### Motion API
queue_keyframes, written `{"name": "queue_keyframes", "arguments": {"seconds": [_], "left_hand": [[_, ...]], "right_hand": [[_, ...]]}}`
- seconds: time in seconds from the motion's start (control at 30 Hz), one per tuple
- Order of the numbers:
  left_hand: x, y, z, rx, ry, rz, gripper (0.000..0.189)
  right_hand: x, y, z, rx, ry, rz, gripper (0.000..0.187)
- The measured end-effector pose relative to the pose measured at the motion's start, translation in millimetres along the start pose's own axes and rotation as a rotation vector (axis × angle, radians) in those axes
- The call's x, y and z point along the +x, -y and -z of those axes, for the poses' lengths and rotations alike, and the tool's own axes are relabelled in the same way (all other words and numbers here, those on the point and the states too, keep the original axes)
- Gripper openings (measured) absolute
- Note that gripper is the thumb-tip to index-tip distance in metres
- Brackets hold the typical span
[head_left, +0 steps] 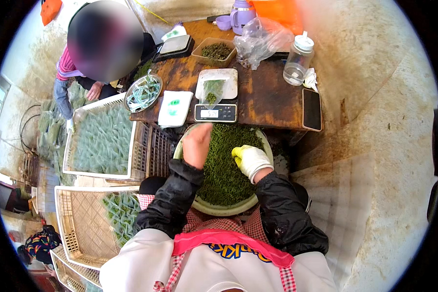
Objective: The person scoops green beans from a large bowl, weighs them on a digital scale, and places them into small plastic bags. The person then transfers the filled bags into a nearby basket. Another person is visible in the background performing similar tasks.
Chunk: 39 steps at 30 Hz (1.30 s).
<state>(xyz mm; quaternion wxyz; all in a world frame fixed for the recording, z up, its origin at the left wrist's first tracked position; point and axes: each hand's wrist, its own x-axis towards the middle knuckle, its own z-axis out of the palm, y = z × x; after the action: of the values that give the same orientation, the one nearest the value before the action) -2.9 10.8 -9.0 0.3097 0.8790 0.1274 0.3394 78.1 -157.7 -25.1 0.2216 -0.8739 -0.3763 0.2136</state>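
My left hand (198,146), bare and slightly blurred, is raised over the left rim of a round tub (228,209), just below a digital scale (234,85). Its fingers are curled, and whatever may be between them is hidden. A white glove with yellow fingertips covers my right hand (253,161), which is over the small green granules (224,175) filling the tub. Those fingers bend inward, so their grip cannot be made out. On the scale's plate lies a clear plastic bag (212,90) with green contents, its lower end hanging towards the lit display.
Left of the scale are flat printed bags (175,108) and a metal dish (127,105) of twist-tie-like strips. A wooden table (266,98) also bears a phone (311,109), a bottle (298,60) and a plastic box (198,55). Crates (133,149) with filled bags and a seated person (64,69) are leftward.
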Motion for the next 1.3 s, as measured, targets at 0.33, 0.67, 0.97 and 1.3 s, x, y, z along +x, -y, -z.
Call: {"name": "queue_keyframes", "arguments": {"seconds": [0.33, 0.67, 0.97, 1.3], "left_hand": [[-65, -14, 9, -0.01, 0.233, 0.054, 0.017], [-46, -11, 8, 0.061, 0.133, -0.076, 0.012], [63, -26, 0, 0.304, 0.055, -0.115, 0.025], [-49, -7, -25, -0.369, 0.442, 0.3, 0.031]], "right_hand": [[-5, 5, 2, 0.01, -0.063, 0.068, 0.018], [-4, 3, -1, -0.016, -0.028, 0.046, 0.021], [3, -2, -8, -0.049, -0.021, 0.094, 0.02], [-2, -4, -4, 0.067, -0.239, 0.077, 0.017]]}}
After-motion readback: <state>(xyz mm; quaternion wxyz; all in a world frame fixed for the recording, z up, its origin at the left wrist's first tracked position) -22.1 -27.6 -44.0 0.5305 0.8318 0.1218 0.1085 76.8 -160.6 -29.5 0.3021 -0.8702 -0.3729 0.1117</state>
